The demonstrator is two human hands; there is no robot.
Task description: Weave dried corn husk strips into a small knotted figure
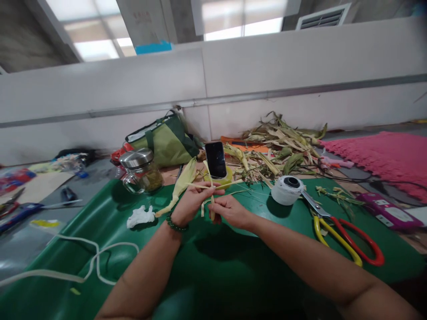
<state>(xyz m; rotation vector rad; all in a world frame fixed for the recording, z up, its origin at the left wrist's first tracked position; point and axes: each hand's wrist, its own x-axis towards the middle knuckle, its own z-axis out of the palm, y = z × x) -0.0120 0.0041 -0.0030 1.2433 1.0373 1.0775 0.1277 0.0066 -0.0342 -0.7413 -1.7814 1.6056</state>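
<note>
My left hand [191, 203], with a green bead bracelet at the wrist, pinches thin pale corn husk strips [233, 183] that cross at the fingertips. Close beside it, my right hand [231, 210] is closed on the lower end of the strips, its fingertips partly hidden. White thread [255, 191] runs from the hands to a thread spool [287, 190] on the right. Behind the hands a phone [216, 160] leans upright against a yellow tape roll [224, 177]. A pale corn husk [183, 180] lies left of my left hand, near crumpled white tissue [140, 217].
Red-and-yellow-handled scissors [333, 222] lie right on the green mat [213, 266]. A glass jar [150, 175] and a green bag [167, 142] stand back left. Dried husks [283, 142] pile at the back. A white cord [96, 258] loops at left; pink cloth [387, 155] lies far right.
</note>
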